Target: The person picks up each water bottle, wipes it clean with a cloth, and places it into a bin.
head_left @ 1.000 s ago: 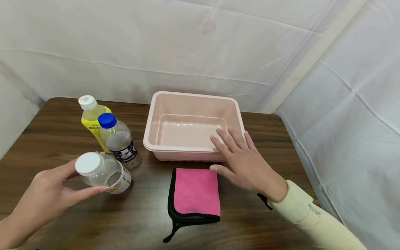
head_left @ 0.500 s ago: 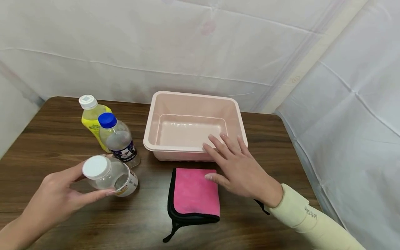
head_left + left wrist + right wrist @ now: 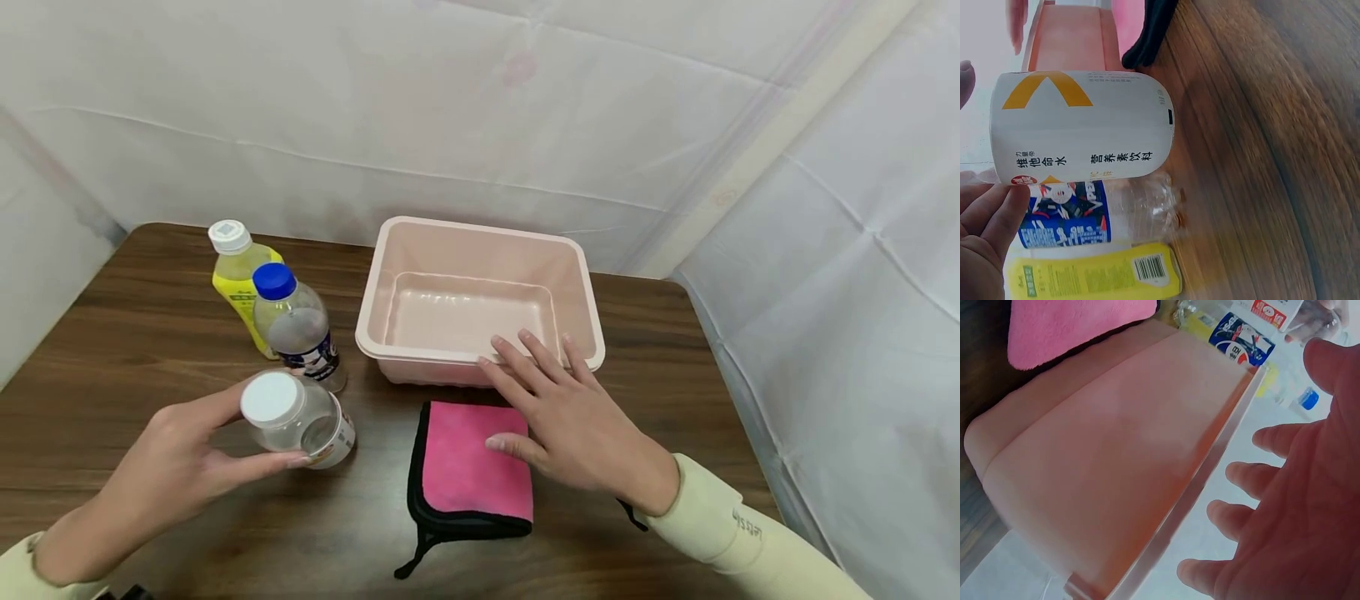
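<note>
My left hand (image 3: 176,467) grips a clear plastic drink bottle (image 3: 298,427) with a white cap, tilted toward me. Its white label (image 3: 1079,125) has orange marks and faces the left wrist camera. Right beyond it stands a clear bottle with a blue cap and dark blue label (image 3: 300,329). My right hand (image 3: 573,433) is spread, palm down, with nothing in it. Its fingertips overlap the front right rim of a pink plastic basin (image 3: 427,372), and its thumb is over a folded pink cloth (image 3: 472,467) with black edging.
A yellow-labelled bottle (image 3: 243,283) with a white cap stands behind the blue-capped one. White sheeting (image 3: 450,100) rises behind the brown wooden table (image 3: 97,333) and along both sides. Inside the basin only its bare floor shows.
My left hand has carried the white-capped bottle to the right, across the front of the blue-capped one. My right hand has drawn back slightly toward me and left. The head view has shifted a little.
</note>
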A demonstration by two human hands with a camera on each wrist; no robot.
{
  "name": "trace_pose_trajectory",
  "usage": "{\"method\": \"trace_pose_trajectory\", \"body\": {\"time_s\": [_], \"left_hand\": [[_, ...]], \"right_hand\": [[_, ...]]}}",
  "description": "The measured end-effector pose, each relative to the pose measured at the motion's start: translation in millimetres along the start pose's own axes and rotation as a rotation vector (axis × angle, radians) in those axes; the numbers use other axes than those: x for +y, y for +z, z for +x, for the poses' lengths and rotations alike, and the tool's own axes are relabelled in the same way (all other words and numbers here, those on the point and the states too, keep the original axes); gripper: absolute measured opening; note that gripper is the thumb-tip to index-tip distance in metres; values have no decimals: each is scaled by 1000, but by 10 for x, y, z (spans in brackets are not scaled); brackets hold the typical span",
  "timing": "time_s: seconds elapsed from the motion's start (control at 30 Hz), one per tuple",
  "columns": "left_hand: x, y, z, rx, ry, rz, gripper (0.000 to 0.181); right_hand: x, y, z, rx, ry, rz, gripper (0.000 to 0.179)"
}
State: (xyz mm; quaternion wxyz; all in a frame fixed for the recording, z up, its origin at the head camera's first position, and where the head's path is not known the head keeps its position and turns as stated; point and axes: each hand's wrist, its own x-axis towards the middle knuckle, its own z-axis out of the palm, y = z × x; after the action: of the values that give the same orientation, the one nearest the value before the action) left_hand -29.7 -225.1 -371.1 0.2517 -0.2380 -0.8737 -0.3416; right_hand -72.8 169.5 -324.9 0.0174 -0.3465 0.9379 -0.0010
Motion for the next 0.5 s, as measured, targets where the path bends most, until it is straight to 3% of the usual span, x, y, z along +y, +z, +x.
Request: {"method": "trace_pose_trajectory", "body": {"time_s": [0.23, 0.5], "left_hand": [[39, 93, 32, -5, 29, -66, 74], [93, 161, 56, -63, -3, -42, 81]], "right_hand": [[-53, 30, -23, -8, -43, -1, 82], [-139, 80, -62, -27, -86, -8, 81]]}}
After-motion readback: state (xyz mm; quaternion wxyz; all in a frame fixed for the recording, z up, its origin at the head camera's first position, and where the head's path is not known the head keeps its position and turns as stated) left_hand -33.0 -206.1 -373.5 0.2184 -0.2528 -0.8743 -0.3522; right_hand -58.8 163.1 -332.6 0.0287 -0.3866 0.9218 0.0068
